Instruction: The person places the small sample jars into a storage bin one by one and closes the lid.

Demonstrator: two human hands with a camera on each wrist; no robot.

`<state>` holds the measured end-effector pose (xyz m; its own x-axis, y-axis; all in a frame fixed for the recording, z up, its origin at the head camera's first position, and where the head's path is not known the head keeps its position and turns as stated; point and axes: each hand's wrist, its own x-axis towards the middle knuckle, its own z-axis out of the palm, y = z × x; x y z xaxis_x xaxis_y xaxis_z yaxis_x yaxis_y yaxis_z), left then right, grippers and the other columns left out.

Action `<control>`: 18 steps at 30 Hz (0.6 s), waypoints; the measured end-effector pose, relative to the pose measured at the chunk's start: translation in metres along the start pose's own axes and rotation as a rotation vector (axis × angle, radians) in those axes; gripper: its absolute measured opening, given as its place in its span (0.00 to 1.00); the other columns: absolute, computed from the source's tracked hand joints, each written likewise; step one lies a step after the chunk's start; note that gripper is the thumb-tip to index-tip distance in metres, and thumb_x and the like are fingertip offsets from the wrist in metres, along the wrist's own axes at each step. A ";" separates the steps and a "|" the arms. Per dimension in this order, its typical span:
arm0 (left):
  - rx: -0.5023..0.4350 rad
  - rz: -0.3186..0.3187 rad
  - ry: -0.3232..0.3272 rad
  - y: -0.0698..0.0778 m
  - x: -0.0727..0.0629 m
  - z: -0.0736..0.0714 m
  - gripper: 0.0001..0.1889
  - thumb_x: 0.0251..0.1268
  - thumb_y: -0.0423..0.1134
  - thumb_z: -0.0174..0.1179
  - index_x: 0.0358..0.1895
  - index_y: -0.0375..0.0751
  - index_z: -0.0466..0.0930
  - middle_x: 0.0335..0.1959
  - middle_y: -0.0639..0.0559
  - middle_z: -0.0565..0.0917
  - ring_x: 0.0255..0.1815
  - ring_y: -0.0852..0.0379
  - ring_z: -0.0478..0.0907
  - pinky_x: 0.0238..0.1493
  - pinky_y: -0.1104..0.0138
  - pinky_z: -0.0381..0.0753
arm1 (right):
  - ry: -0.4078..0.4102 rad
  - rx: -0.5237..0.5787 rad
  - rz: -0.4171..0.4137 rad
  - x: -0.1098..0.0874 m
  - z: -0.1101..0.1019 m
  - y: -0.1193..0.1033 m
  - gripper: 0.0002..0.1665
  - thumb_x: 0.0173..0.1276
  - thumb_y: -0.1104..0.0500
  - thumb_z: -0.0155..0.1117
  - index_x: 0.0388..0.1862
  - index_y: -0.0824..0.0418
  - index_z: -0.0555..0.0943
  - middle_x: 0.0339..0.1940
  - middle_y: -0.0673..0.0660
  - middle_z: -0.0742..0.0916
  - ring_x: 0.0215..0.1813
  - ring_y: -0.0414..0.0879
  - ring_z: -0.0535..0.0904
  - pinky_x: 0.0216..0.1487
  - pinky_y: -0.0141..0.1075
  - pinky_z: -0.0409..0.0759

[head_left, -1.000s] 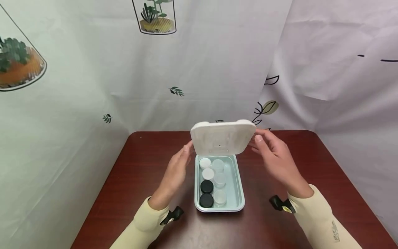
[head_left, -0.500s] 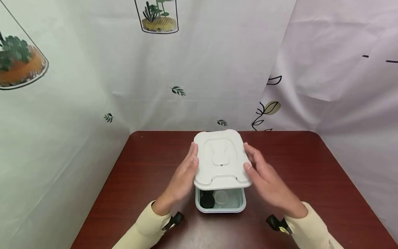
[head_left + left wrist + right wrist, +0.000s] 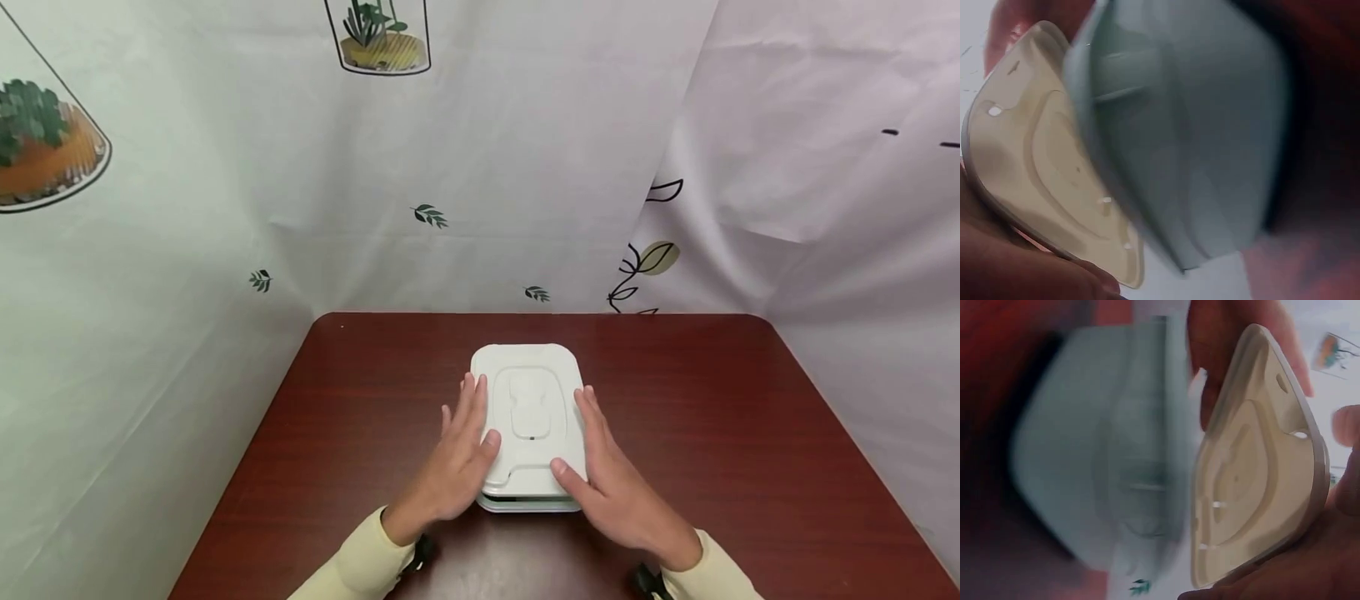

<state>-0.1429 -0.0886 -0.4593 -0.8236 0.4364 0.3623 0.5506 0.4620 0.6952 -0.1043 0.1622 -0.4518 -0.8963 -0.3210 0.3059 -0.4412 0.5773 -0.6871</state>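
Observation:
A white plastic lid (image 3: 529, 417) with a raised centre panel hangs low over a pale green-blue box (image 3: 531, 505). At the front a dark gap shows between lid and box rim. My left hand (image 3: 453, 471) lies along the lid's left edge, fingers straight, thumb over the top. On the right edge, my right hand (image 3: 618, 492) presses with extended fingers, its thumb on the lid's front right. Both wrist views show the lid's underside (image 3: 1022, 150) tilted away from the box wall (image 3: 1079, 450). The lid hides the inside of the box.
A dark red-brown table (image 3: 375, 400) with rounded far corners carries the box. Behind and beside it hangs white cloth (image 3: 525, 167) printed with plants and leaves. Small black cameras (image 3: 647, 581) sit on both wrists below the cream sleeves (image 3: 363, 554).
The lid has swung down from nearly upright and come over the box, covering the black-, white- and clear-topped round containers inside. Both hands have moved down and nearer the person with it.

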 end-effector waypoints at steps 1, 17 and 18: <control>0.016 0.011 -0.002 -0.003 -0.002 0.003 0.35 0.82 0.48 0.40 0.81 0.43 0.36 0.81 0.38 0.38 0.80 0.43 0.35 0.68 0.34 0.31 | -0.005 0.001 0.004 -0.002 0.003 0.003 0.53 0.76 0.49 0.59 0.83 0.57 0.36 0.83 0.57 0.42 0.81 0.53 0.38 0.71 0.25 0.37; 0.144 0.022 -0.035 -0.026 -0.019 0.024 0.39 0.80 0.51 0.44 0.81 0.41 0.36 0.81 0.36 0.37 0.80 0.39 0.36 0.66 0.30 0.31 | -0.045 -0.120 0.005 -0.016 0.026 0.022 0.57 0.72 0.43 0.62 0.83 0.58 0.38 0.82 0.64 0.44 0.81 0.58 0.37 0.64 0.73 0.50; 0.151 0.019 -0.037 -0.026 -0.019 0.024 0.39 0.80 0.52 0.44 0.81 0.42 0.35 0.81 0.37 0.37 0.80 0.40 0.36 0.66 0.31 0.30 | -0.047 -0.138 0.002 -0.016 0.026 0.023 0.57 0.72 0.42 0.62 0.83 0.58 0.38 0.82 0.64 0.44 0.81 0.59 0.37 0.64 0.73 0.50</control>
<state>-0.1385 -0.0902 -0.4993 -0.8088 0.4731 0.3493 0.5825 0.5631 0.5862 -0.0984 0.1607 -0.4897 -0.8958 -0.3522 0.2712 -0.4438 0.6751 -0.5893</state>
